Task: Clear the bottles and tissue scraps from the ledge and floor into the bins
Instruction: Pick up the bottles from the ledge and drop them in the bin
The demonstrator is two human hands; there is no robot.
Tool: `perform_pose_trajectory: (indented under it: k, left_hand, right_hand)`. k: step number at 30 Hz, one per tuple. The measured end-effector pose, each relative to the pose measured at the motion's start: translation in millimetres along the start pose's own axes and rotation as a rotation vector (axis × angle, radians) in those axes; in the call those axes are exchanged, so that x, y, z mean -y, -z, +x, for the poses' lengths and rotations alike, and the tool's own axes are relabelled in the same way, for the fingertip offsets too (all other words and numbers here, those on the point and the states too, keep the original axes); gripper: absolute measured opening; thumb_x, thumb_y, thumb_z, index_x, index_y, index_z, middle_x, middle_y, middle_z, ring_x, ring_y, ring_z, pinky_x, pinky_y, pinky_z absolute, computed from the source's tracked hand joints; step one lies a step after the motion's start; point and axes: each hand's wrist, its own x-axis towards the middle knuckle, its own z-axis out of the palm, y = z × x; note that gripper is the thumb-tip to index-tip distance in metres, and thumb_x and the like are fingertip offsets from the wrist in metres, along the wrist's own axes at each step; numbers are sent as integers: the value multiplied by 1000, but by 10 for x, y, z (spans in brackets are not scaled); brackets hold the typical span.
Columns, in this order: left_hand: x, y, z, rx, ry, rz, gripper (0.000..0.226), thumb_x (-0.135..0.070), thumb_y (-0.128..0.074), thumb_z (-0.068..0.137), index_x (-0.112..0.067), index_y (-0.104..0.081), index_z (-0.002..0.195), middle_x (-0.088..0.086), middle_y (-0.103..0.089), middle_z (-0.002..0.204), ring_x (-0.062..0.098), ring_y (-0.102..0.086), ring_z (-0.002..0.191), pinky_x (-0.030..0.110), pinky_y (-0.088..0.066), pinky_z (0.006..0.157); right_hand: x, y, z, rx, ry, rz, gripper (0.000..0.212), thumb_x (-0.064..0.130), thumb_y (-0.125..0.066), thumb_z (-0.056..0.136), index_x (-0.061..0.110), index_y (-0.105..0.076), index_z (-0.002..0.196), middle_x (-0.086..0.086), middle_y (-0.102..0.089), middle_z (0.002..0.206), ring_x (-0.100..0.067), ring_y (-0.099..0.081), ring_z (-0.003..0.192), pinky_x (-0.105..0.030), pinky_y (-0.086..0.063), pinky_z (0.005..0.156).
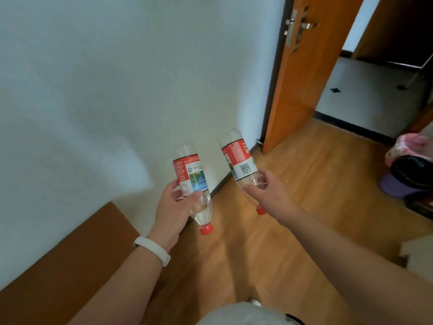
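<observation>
Forearms [351, 266] stretched forward: the left hand [173, 209] gripped one bottle [189, 174] cap-down, the right hand [269, 193] gripped the other bottle [239, 158] likewise. Both were carried, not yet binned; the bin [410, 174] stood well apart at right.

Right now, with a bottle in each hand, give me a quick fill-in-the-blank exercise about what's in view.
1. The left hand grips the left bottle with its neck pointing ____.
2. The right bottle, in the right hand, has a ____ cap.
3. The left wrist wears a ____ band.
4. The purple bin has a ____ liner.
Missing words: down, red, white, black.
</observation>
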Motion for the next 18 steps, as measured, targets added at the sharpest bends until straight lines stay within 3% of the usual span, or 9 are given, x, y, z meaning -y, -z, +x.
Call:
perform_pose_trajectory:
  k: [5, 11, 15, 18]
  left_hand:
    - [-222, -841, 323, 131, -37, 53, 53, -32, -80, 77, -34, -54, 123, -7, -68, 114, 19, -68, 102, 48, -57, 85]
    - [-511, -1544, 779, 247, -87, 109, 54, -30, -82, 73, -32, -57, 121, -7, -70, 111, 18, -68, 100, 51, -55, 87]
    - [-637, -1888, 1146, 297, -99, 150, 56, -32, -82, 71, -35, -57, 120, -11, -69, 110, 14, -68, 100, 47, -55, 88]
    - [-697, -2143, 1466, 354, -92, 161, 58, -37, -83, 68, -37, -56, 120, -10, -69, 111, 15, -67, 101, 48, -55, 89]
  right_hand:
    - [-112, 814, 139, -132, -42, 49, 58, 41, -71, 84, 32, -42, 134, 9, -60, 112, -13, -65, 87, -39, -61, 65]
    - [-245, 1389, 383, -258, -94, 159, 53, 39, -73, 81, 30, -49, 127, 7, -65, 104, -12, -66, 73, -33, -55, 54]
    - [-263, 1574, 640, -299, -124, 181, 66, 55, -73, 67, 32, -52, 124, 8, -67, 103, -13, -69, 74, -33, -54, 52]
    - [-269, 1691, 890, -336, -156, 142, 57, 48, -74, 75, 33, -51, 124, 10, -67, 104, -17, -70, 78, -42, -58, 58]
